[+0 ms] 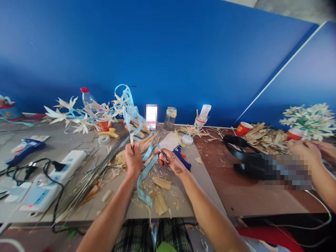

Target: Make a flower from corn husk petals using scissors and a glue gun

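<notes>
My left hand (pixel 133 159) is closed around a small pale corn husk petal (pixel 131 139), which points upward from the fingertips. In my right hand (pixel 172 161) is a small pair of scissors (pixel 165 156), with the fingers wrapped at its dark handles; the blades are hard to make out. Light blue ribbon (pixel 147 171) trails over the table between both hands, near the left wrist. Loose pieces of corn husk (pixel 161 183) lie below the hands. Just beyond my right hand rests a dark blue glue gun (pixel 183 158), partly behind the wrist.
Left of my arm lie a bundle of thin wires (pixel 97 168), a white power strip (pixel 56 182) with cords and another glue gun (pixel 28 148). Husk flowers (pixel 81 122) and a clear jar (pixel 170 119) stand behind. A co-worker's hands (pixel 306 150) are at right.
</notes>
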{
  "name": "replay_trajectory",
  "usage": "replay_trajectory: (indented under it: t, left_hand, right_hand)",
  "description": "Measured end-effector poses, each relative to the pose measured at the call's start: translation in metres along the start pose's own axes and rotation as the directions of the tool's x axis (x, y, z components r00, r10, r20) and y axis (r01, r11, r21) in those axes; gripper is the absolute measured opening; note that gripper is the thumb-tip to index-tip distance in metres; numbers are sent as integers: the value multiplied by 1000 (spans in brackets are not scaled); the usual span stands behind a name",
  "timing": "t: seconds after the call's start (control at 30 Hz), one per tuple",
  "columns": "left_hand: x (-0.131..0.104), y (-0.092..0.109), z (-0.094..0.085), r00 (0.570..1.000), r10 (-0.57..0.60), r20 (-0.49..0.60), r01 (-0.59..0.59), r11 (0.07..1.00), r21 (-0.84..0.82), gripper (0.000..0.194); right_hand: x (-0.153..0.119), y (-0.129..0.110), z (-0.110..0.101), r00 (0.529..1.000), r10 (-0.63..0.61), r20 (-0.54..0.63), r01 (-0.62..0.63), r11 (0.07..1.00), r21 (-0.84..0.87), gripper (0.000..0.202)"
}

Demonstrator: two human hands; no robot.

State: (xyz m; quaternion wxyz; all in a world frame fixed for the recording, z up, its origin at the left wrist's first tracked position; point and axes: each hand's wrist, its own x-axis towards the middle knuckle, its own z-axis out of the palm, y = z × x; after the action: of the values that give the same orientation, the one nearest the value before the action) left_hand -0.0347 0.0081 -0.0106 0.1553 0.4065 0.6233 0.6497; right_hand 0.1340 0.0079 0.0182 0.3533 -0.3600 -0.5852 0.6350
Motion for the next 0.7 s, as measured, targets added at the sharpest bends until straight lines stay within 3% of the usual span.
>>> replay_trajectory:
  t: [0.13, 0.3, 0.7]
  left_hand:
    - [-2, 4, 1, 998, 49, 38, -52, 993, 105, 20]
    - [-6, 3, 3, 992, 73, 98, -85, 989, 124, 17]
    - [-3, -7, 4, 993, -43, 109, 44, 999, -4, 18]
  right_hand:
    - [2, 1, 8, 1000, 13, -16, -14, 997, -79, 42]
    - [5, 8, 5, 1000, -11, -25, 9, 996, -91, 42]
    - [8, 15, 3, 999, -30, -26, 29, 999, -38, 43]
